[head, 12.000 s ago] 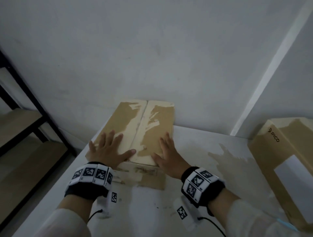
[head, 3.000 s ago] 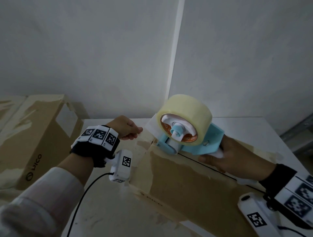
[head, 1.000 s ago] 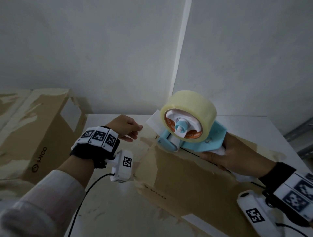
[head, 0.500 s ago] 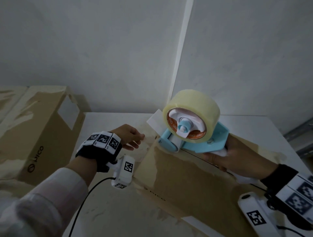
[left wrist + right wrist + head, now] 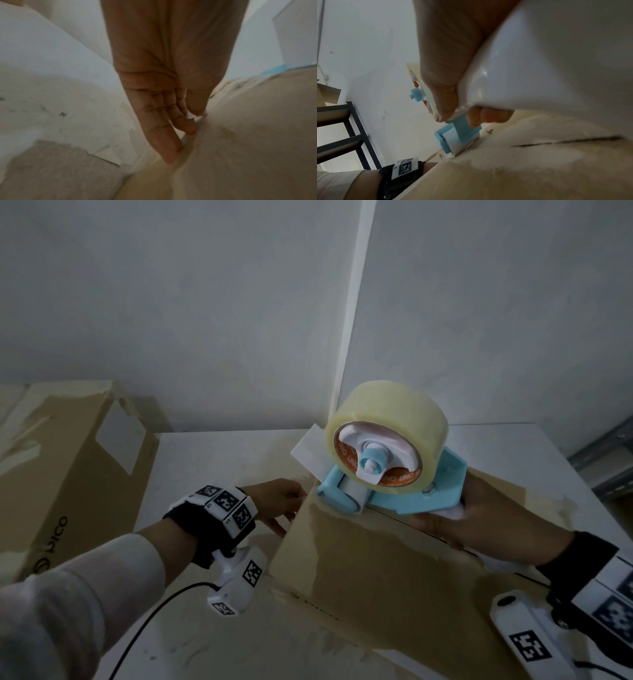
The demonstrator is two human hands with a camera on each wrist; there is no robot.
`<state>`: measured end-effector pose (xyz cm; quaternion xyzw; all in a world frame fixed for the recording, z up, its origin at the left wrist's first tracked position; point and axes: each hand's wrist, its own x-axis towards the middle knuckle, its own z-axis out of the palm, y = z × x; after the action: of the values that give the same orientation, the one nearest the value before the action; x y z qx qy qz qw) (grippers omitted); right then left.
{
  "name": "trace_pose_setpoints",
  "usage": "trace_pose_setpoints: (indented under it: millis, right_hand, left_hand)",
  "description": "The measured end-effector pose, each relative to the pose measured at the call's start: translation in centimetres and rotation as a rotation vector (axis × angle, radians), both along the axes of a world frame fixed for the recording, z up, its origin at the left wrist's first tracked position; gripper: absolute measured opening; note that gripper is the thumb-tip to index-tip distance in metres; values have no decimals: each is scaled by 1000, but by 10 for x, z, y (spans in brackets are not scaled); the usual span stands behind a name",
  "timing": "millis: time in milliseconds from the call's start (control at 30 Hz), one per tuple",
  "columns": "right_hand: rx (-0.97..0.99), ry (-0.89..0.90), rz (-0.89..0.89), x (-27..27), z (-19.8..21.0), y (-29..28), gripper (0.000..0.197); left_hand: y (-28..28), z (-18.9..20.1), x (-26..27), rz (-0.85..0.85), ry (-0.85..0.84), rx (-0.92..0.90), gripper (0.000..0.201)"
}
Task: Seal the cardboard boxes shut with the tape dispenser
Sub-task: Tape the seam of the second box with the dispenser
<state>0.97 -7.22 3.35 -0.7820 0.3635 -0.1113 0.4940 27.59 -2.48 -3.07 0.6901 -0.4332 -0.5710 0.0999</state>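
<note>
A light-blue tape dispenser (image 5: 404, 494) with a yellowish tape roll (image 5: 387, 419) sits with its front roller on the left top edge of a cardboard box (image 5: 359, 563). My right hand (image 5: 455, 518) grips its white handle (image 5: 539, 67), thumb and fingers wrapped round it (image 5: 464, 115). My left hand (image 5: 284, 508) lies against the box's left end face just below the roller. In the left wrist view its fingers (image 5: 163, 135) are straight and press on the cardboard (image 5: 248, 148). A dark seam (image 5: 565, 141) runs along the box top (image 5: 522, 169) behind the roller.
A second cardboard box (image 5: 68, 474) stands at the left on the white table (image 5: 212, 460), against the wall. Black metal shelving (image 5: 351, 135) stands beyond the table's left side. A grey metal rack (image 5: 609, 453) shows at the far right.
My left hand has dropped from beside the tape's free end to the box's end face, its fingers now straight. The dispenser has tipped down slightly onto the box's top edge.
</note>
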Motion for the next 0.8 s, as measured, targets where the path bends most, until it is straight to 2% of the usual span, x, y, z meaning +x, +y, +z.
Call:
trace_pose_setpoints:
  millis: [200, 300, 367, 400, 467, 533, 667, 733, 800]
  right_hand:
    - [-6, -3, 10, -1, -1, -2, 67]
    - [-25, -10, 25, -1, -1, -1, 58]
    - [-42, -27, 25, -1, -1, -1, 49]
    - [-47, -28, 30, -1, -1, -1, 47]
    - [-64, -23, 46, 1, 1, -1, 52]
    - [-78, -27, 47, 2, 2, -1, 53]
    - [-84, -29, 35, 2, 2, 0, 56]
    - [-74, -26, 41, 3, 1, 1, 58]
    - [-68, -19, 36, 2, 0, 1, 58]
  left_hand:
    - [1, 9, 0, 35, -8, 65, 16]
    - [13, 5, -6, 22, -37, 215, 28]
    - [17, 6, -9, 33, 6, 231, 19]
    - [16, 7, -8, 56, -3, 188, 17]
    - [13, 14, -2, 88, -96, 1, 30]
    - [9, 23, -1, 157, -61, -89, 27]
    - [23, 38, -12, 142, 162, 61, 26]
    - [33, 40, -16, 77, 142, 123, 31]
    - [37, 48, -15, 6, 60, 165, 46]
